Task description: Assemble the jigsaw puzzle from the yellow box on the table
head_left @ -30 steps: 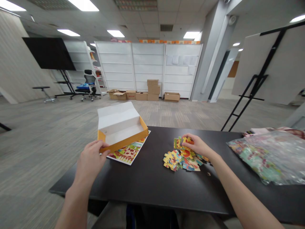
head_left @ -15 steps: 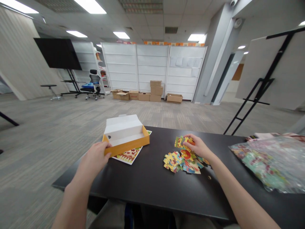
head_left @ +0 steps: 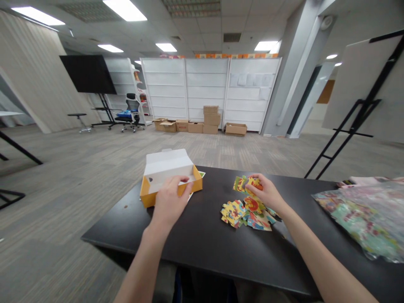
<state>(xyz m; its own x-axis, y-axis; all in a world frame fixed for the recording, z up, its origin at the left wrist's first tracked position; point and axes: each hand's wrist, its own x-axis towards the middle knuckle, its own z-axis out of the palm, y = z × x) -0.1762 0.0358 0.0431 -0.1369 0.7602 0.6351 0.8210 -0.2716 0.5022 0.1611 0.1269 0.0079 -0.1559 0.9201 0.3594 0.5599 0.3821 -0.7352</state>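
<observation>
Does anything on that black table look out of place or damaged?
One small oddity: a brownish speck lies alone near the left edge of the table, apart from the puzzle pieces; it is too small to identify. A sheet also pokes out crookedly past the yellow box. I see no clear damage.

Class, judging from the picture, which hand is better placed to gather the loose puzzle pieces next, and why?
Probably the right hand: it is at the puzzle pieces, whereas the left hand is away from them, by the open yellow box.
</observation>
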